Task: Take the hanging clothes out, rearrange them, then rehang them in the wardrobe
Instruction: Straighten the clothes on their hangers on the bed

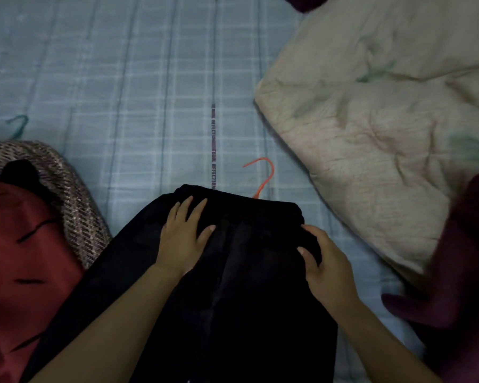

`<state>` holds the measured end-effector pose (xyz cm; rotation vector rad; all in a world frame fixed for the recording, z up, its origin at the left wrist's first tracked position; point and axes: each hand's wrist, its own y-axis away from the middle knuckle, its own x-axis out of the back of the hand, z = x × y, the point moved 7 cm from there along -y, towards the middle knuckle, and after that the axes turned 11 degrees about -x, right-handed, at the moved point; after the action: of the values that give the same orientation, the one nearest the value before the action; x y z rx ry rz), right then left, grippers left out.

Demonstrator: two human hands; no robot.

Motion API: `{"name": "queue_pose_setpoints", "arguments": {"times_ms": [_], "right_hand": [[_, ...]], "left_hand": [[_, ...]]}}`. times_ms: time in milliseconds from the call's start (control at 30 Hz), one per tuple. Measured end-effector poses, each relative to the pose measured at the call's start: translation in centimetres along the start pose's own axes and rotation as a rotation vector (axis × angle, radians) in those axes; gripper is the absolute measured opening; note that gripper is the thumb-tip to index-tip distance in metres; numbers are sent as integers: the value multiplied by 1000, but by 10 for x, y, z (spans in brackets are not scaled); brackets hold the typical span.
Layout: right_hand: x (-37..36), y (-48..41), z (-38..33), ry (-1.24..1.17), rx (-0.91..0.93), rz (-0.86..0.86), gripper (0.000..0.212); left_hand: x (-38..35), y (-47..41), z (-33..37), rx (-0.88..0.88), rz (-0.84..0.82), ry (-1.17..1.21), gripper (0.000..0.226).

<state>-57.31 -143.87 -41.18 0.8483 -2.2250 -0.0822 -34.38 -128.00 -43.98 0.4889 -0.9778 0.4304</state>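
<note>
From the head view, the main risk lies at the top edge of the black garment [233, 258], which is spread on the checked sheet [122, 78] in the lower centre of the frame. Only the hook of the orange hanger [263, 175] shows beyond that edge. The rest of the hanger is hidden under dark cloth, so I cannot tell how well it is seated. A sideways tug on the fabric could pull the waist off one hanger arm or twist the hanger askew. The garment would then hang crooked or drop when lifted. The hook also lies on the sheet not far from the cream quilt [371, 134] at the right, and a careless lift might snag it there. The red garment [20, 244] and the tweed one [67, 189] touch the black cloth's left side (a green hook [18, 127] shows just above them), so dragging could take them along. A maroon cloth [459, 258] sits at the right edge, near the right forearm.

Both forearms reach up from the bottom of the frame. The left hand [181, 236] lies flat on the garment just below its top edge, with fingers straight and spread. It presses down and holds nothing. The right hand [324, 264] is at the garment's right side, its fingers curled and its thumb brought in. It appears to pinch a fold of the black fabric at that edge.
</note>
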Motion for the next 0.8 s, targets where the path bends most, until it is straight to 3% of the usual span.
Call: {"name": "queue_pose_setpoints", "arguments": {"times_ms": [133, 267, 367, 467, 633, 800], "right_hand": [[49, -3, -65, -4, 215, 107, 34], [119, -17, -157, 31, 469, 215, 34], [178, -40, -194, 15, 508, 284, 35], [194, -80, -180, 48, 457, 245, 34], [129, -139, -93, 295, 277, -48, 43], [94, -95, -103, 362, 324, -158, 48]], "left_hand": [[46, 3, 34, -21, 120, 106, 61], [122, -3, 78, -60, 384, 109, 59], [175, -15, 116, -175, 505, 39, 54], [179, -29, 142, -251, 409, -86, 57], [111, -20, 135, -8, 65, -225, 62], [93, 11, 132, 100, -14, -262, 64]]}}
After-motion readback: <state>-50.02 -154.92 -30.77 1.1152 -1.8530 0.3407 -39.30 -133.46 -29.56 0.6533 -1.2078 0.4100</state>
